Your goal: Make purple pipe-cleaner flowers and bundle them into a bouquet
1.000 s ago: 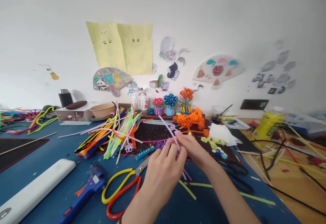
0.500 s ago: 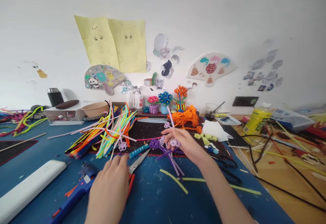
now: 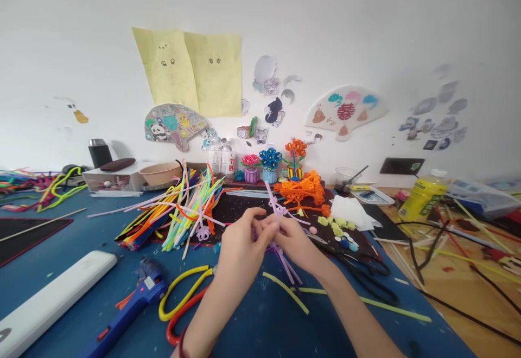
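Note:
In the head view my left hand (image 3: 242,252) and my right hand (image 3: 297,244) meet at the middle, fingertips closed together on a lilac pipe-cleaner flower (image 3: 277,205). Its purple and lilac stems (image 3: 288,268) poke out below my fingers, and one lilac end sticks up above. My fingers hide the flower's centre. Under my left forearm lie scissors with yellow and red handles (image 3: 185,292), their blades mostly covered. Another lilac pipe-cleaner flower (image 3: 202,232) rests by the bundle of coloured pipe cleaners (image 3: 189,211). Cut yellow-green pipe cleaners (image 3: 287,293) lie just in front of my hands.
A blue glue gun (image 3: 140,298) and a long white case (image 3: 61,301) lie at left. Finished flower pots (image 3: 269,175) stand by the wall behind orange pipe-cleaner flowers (image 3: 301,187). Black-handled scissors (image 3: 368,276), pale pompoms (image 3: 337,228) and a yellow bottle (image 3: 421,195) are at right.
My left hand has come from beside the scissors up and right to join my right hand at the lilac flower. The scissors' handles now show. The view has shifted slightly left.

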A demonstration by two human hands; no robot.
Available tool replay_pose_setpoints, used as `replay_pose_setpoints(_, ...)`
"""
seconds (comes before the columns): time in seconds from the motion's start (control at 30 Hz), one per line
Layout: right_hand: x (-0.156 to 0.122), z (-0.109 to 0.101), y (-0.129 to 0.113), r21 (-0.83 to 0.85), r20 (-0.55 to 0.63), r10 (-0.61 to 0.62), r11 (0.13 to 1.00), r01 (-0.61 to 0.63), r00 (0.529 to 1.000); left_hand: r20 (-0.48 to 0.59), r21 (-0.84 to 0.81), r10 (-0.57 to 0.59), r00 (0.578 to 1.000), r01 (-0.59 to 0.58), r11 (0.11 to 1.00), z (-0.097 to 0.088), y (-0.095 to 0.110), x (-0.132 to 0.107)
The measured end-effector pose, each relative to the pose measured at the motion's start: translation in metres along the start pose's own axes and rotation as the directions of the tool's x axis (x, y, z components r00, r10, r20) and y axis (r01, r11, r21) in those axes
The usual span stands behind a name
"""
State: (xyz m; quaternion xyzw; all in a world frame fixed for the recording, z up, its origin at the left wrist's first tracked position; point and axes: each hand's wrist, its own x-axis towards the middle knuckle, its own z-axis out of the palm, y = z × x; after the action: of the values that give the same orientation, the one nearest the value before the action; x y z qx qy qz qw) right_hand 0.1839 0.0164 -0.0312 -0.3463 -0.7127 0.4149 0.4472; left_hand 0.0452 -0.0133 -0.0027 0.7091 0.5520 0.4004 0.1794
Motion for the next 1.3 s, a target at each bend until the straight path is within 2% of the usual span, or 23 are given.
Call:
replay_pose_setpoints(0.1,0.002,0.004,0.005,0.043,-0.012,0.003,0.999,-0.003,1.000,0.014,-0.047,0.075,0.997,-0.075,0.996,0.005,0.008,0.014)
replay_pose_setpoints(0.2,0.005,0.002,0.006,0.161,-0.059,0.036,0.987,-0.026,0.998,-0.027,-0.202,0.120,0.992,-0.123,0.972,0.003,0.004,0.026)
replay_pose_setpoints(0.27,0.006,-0.002,0.007,0.276,-0.092,0.132,0.956,-0.102,0.987,-0.055,-0.320,0.133,0.990,-0.144,0.937,0.002,-0.003,0.035)
replay_pose_setpoints(0.37,0.007,-0.007,0.010,0.377,-0.075,0.297,0.892,-0.249,0.952,-0.076,-0.403,0.123,0.990,-0.143,0.904,0.001,-0.014,0.044)
replay_pose_setpoints(0.47,0.006,-0.009,0.014,0.413,-0.042,0.344,0.861,-0.297,0.938,-0.059,-0.477,0.100,0.993,-0.116,0.871,0.004,-0.023,0.046)
replay_pose_setpoints(0.6,0.007,-0.010,0.016,0.417,-0.082,0.317,0.872,-0.256,0.945,-0.016,-0.566,0.071,0.997,-0.067,0.821,0.008,-0.027,0.046)
replay_pose_setpoints(0.83,0.007,-0.012,0.014,0.417,-0.101,0.180,0.900,-0.123,0.979,-0.005,-0.683,0.001,1.000,-0.004,0.731,0.011,-0.026,0.046)
replay_pose_setpoints(1.1,0.003,-0.008,0.010,0.477,-0.013,0.129,0.872,-0.107,0.992,0.027,-0.759,-0.082,0.996,0.074,0.647,0.012,-0.025,0.044)
replay_pose_setpoints(1.3,0.001,-0.008,0.008,0.506,0.000,0.125,0.856,-0.108,0.992,0.067,-0.752,-0.110,0.992,0.123,0.647,0.013,-0.024,0.043)
